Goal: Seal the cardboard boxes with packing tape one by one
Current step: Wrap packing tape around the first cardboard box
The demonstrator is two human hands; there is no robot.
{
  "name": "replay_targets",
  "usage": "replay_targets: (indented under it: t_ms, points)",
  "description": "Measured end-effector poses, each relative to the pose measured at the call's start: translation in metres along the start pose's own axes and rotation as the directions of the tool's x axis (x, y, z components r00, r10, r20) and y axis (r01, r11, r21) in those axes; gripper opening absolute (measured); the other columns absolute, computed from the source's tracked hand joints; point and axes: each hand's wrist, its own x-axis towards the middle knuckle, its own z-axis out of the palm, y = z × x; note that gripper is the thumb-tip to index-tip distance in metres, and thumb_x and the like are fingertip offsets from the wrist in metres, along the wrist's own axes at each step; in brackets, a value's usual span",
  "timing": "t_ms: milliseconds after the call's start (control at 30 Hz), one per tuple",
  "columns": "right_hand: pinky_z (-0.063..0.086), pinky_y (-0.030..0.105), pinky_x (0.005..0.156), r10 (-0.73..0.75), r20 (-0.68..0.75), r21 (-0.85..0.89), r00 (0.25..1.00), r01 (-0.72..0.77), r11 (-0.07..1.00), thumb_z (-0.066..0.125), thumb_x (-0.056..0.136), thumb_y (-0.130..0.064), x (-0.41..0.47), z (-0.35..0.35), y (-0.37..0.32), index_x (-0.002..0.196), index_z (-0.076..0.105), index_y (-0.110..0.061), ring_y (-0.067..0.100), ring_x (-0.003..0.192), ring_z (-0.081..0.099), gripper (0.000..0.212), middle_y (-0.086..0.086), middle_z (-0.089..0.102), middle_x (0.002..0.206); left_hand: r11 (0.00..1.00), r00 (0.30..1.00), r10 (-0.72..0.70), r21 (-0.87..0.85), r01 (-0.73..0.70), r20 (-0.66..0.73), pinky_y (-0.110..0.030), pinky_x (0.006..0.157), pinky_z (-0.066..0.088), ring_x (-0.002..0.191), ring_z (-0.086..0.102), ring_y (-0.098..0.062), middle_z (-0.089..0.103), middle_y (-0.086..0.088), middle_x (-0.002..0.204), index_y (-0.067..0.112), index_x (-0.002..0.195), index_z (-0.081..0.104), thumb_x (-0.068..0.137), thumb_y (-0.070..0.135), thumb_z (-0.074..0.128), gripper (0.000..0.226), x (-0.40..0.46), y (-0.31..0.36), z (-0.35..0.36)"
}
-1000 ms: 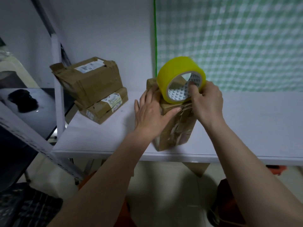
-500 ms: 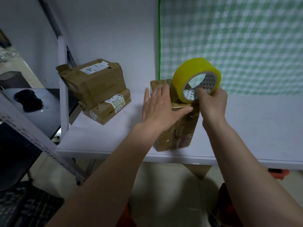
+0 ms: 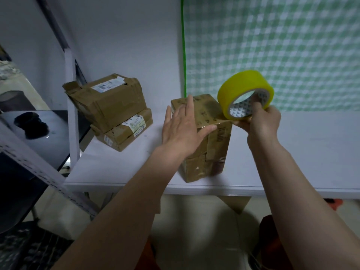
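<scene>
At the left of the frame we see a metal rack and a dark surface carrying a black object. Just right of these, on the white counter, we have two worn boxes stacked: a larger box resting tilted on a flatter box, both carrying printed labels and both apparently waiting their turn.

In the middle of the frame stands the box we are working on, upright near the counter's front edge. Our left hand lies flat against its top left corner, fingers straight and spread, thumb stretched along the top front edge, steadying it rather than gripping.

To the right of centre our right hand holds the yellow tape roll, fingers curled through the core and around the rim. The roll sits at the upper right corner of the box, touching or just off it. We cannot make out the clear strip itself, though the box top looks glossy.

We judge that we are laying tape across the top of this box. Next we would need to pull the roll past the right edge and down the side, press the strip flat with the left hand, then tear it.

Behind, a green checked cloth hangs on the wall.
</scene>
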Motion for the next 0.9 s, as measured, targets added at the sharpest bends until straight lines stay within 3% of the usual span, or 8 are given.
replay_targets:
  t_ms: [100,167,267,433,600,733,900]
  points:
    - [0.050,0.024,0.048,0.057,0.113,0.037,0.992,-0.061,0.997,0.065,0.084,-0.011,-0.009,0.002,0.005,0.082,0.062,0.000,0.010,0.045,0.056,0.011,0.008,0.061,0.064,0.996,1.000,-0.018,0.087,0.016,0.014,-0.044,0.120,0.000,0.143,0.024,-0.024,0.031,-0.011,0.154,0.013,0.153,-0.003,0.074,0.085,0.038,0.115,0.009,0.008,-0.007]
    - [0.048,0.022,0.048,0.080,0.167,0.034,0.983,-0.086,0.996,0.063,0.085,-0.009,-0.013,0.006,0.007,0.074,0.061,-0.006,0.005,0.036,0.047,0.011,0.000,0.057,0.051,0.992,0.999,-0.036,0.118,0.035,0.007,-0.048,0.119,0.005,0.141,0.027,-0.031,0.034,-0.016,0.151,0.014,0.153,-0.004,0.069,0.088,0.040,0.120,0.015,0.019,-0.009]
    - [0.049,0.022,0.046,0.036,0.129,-0.005,0.991,-0.035,0.999,0.054,0.088,-0.009,-0.013,0.007,0.005,0.072,0.061,-0.011,0.007,0.041,0.053,0.017,0.004,0.060,0.062,0.998,1.000,-0.017,0.060,0.016,0.020,-0.046,0.117,0.016,0.141,0.025,-0.029,0.028,-0.012,0.153,0.015,0.153,-0.008,0.074,0.082,0.046,0.116,0.017,0.028,-0.003]
    - [0.056,0.032,0.046,-0.005,0.077,-0.070,0.997,0.010,0.997,0.047,0.094,-0.014,-0.008,0.003,-0.001,0.073,0.058,-0.016,0.026,0.065,0.066,0.024,0.009,0.064,0.076,0.996,1.000,0.017,0.089,-0.016,-0.004,-0.045,0.116,0.021,0.141,0.026,-0.025,0.030,-0.007,0.154,0.016,0.152,-0.009,0.077,0.080,0.043,0.112,0.016,0.026,0.005]
    - [0.050,0.029,0.039,0.006,0.005,-0.074,1.000,-0.006,0.997,0.045,0.094,-0.015,0.009,-0.013,0.001,0.081,0.057,-0.008,0.031,0.043,0.063,0.019,0.019,0.063,0.077,0.993,0.999,0.034,0.111,-0.032,-0.013,-0.049,0.115,0.020,0.141,0.025,-0.023,0.030,-0.003,0.153,0.018,0.152,-0.009,0.078,0.081,0.039,0.109,0.015,0.025,0.007]
    - [0.050,0.028,0.039,0.145,0.013,-0.094,0.989,-0.143,0.985,0.041,0.094,-0.013,0.014,-0.026,0.025,0.104,0.054,0.008,0.032,0.041,0.062,0.027,0.034,0.062,0.088,0.995,1.000,0.014,0.098,-0.014,0.005,-0.052,0.116,0.015,0.143,0.021,-0.023,0.026,-0.002,0.156,0.021,0.153,-0.008,0.078,0.080,0.040,0.106,0.014,0.025,0.008]
    - [0.051,0.027,0.042,0.220,0.075,-0.086,0.973,-0.214,0.973,0.047,0.094,-0.017,0.004,-0.024,0.043,0.101,0.058,0.004,0.027,0.044,0.064,0.025,0.026,0.064,0.078,0.999,0.999,-0.024,0.033,0.022,0.043,-0.061,0.111,0.021,0.145,0.012,-0.024,0.014,0.000,0.159,0.029,0.153,0.001,0.071,0.085,0.043,0.107,0.008,0.019,0.005]
